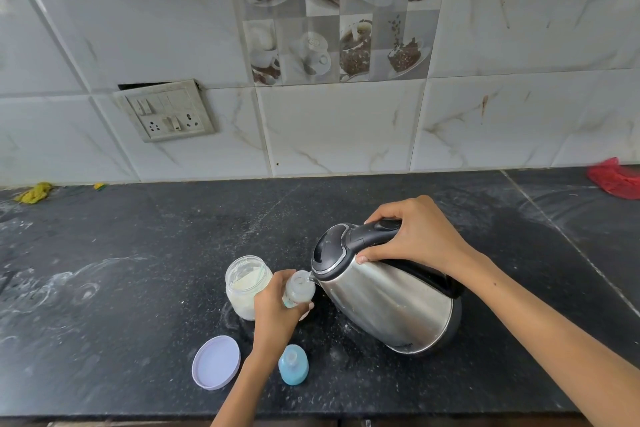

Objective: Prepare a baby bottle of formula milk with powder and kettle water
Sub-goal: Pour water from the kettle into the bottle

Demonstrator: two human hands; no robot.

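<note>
1. Right hand is wrapped tight round the black handle of the steel kettle, which is tilted w/ its spout at the bottle mouth. Prob heavy when full and the metal body hot, so handle only.
2. Left hand grasps the baby bottle at mid-body, held just beside the open powder jar over the black counter. Bottle looks like light, thin plastic w/ a narrow neck; easy to tip or overshoot, so a firm hold low on the body suits.
3. Jar lid and blue teat cap lie near the front edge, apart from each other.
</note>
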